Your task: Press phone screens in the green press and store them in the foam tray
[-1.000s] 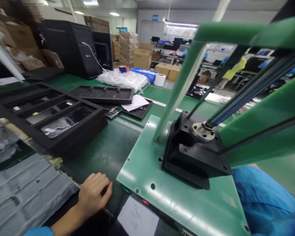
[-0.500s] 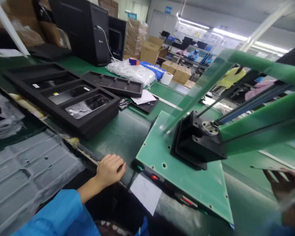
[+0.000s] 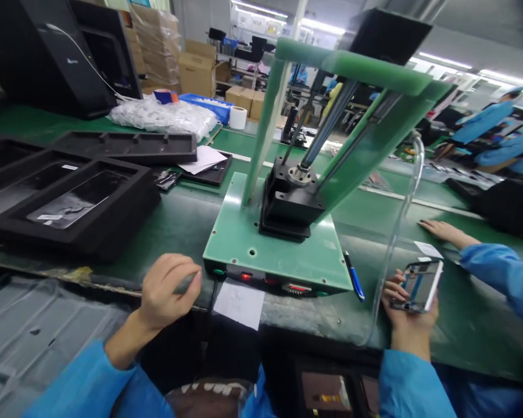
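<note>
My left hand (image 3: 168,293) hovers over the bench's front edge, left of a green-based press (image 3: 226,244). Its fingers are curled, the thumb close to the fingertip, and nothing shows in them. At the right, my right hand (image 3: 412,319) holds an opened phone (image 3: 421,284) from below, tilted, with its inner side and blue strips showing. The press has a black block (image 3: 292,206) under upright rods and a red lit indicator on its front. A sheet of paper (image 3: 239,303) hangs below that front.
Black foam trays (image 3: 131,223) with glass panels lie at left. A blue pen (image 3: 355,281) and a clear hose (image 3: 396,232) are right of the press. A co-worker's hand (image 3: 448,232) rests on the bench at right. Another tray with panels (image 3: 290,383) sits below the edge.
The view has swung right, bringing the co-worker's arm, pen and hose into sight. My right hand with the phone now shows clearly. My left hand has risen slightly, still curled.
</note>
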Motion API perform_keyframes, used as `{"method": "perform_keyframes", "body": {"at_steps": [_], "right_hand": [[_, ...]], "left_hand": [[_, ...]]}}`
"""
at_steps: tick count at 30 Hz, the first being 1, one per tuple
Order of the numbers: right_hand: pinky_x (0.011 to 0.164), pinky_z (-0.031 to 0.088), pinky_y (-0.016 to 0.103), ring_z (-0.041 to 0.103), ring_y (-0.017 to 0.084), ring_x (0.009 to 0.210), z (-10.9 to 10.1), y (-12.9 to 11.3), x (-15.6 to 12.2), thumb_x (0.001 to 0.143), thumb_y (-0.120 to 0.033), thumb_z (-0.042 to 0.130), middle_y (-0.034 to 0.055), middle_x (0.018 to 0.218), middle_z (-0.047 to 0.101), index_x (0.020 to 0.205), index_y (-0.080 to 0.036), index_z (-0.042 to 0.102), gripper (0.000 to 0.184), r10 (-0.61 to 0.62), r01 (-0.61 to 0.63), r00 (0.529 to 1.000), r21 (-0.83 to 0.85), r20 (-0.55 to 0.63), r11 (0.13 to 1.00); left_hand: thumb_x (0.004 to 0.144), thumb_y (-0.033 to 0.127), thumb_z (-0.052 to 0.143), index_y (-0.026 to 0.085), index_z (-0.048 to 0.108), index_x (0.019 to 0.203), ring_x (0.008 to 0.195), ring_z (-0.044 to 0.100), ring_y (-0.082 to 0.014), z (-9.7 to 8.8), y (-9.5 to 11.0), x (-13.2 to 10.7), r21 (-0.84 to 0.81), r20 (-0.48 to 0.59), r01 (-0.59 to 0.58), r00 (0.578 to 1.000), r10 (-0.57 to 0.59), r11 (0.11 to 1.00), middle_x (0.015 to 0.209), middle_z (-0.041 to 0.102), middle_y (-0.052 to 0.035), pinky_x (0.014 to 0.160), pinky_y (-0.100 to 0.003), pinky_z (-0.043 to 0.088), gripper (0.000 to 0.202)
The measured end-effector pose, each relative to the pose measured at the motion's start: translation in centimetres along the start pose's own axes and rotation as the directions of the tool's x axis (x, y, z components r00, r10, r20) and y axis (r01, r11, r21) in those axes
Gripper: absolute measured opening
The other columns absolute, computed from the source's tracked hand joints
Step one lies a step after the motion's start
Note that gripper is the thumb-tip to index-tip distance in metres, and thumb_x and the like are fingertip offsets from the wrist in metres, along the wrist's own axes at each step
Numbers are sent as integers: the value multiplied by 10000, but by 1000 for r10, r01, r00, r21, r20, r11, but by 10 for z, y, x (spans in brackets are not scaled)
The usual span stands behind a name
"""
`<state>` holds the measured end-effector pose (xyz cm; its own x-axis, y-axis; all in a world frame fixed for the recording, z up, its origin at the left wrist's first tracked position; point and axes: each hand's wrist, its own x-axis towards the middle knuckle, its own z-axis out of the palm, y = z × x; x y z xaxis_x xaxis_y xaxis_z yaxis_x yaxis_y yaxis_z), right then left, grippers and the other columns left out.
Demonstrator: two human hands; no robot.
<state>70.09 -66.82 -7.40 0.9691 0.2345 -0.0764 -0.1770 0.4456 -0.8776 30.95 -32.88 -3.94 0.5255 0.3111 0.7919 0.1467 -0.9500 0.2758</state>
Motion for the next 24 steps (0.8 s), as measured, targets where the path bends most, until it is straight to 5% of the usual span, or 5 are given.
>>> {"method": "perform_keyframes", "body": {"at_steps": [3,6,9,15,24], "right_hand": [[355,406,79,358,48,501,-5,1,4,521,-196,670,-2,794,482,935,-163,668,416,84,-85,996,67,13,994],[386,439,75,448,48,517,-5,3,9,505,-97,652,-11,774,517,892,-151,642,390,143,-143,990,49,-6,989],[408,494,122,535,85,535,-10,7,15,569,-116,708,-8,761,563,848,-163,619,297,162,-161,986,14,-46,987],[460,546,165,590,110,504,-19,13,22,608,-181,775,-33,653,602,801,-182,610,253,164,-170,975,-26,-150,985],[659,604,218,679,153,683,2,12,13,585,-189,740,-49,682,653,884,-227,689,306,92,-101,990,-80,-105,992]], "left_hand": [[929,230,556,206,701,922,844,659,-194,15,21,52,-83,162,-119,978,131,989,900,714,-57,798,-349,544,148],[966,410,554,194,686,1201,1128,617,-297,43,30,93,-37,485,-181,857,176,983,1224,657,-151,924,-432,521,346],[944,524,568,259,552,1408,1324,488,-379,65,30,107,4,656,-198,741,147,980,1455,497,-187,1034,-530,445,534],[956,566,526,339,459,1476,1484,279,-381,79,25,106,-103,710,-140,683,171,985,1606,333,-121,1171,-640,227,571],[959,578,496,334,466,1468,1445,344,-358,82,24,106,-101,679,-167,709,190,981,1553,414,-129,1157,-623,261,565]]}}
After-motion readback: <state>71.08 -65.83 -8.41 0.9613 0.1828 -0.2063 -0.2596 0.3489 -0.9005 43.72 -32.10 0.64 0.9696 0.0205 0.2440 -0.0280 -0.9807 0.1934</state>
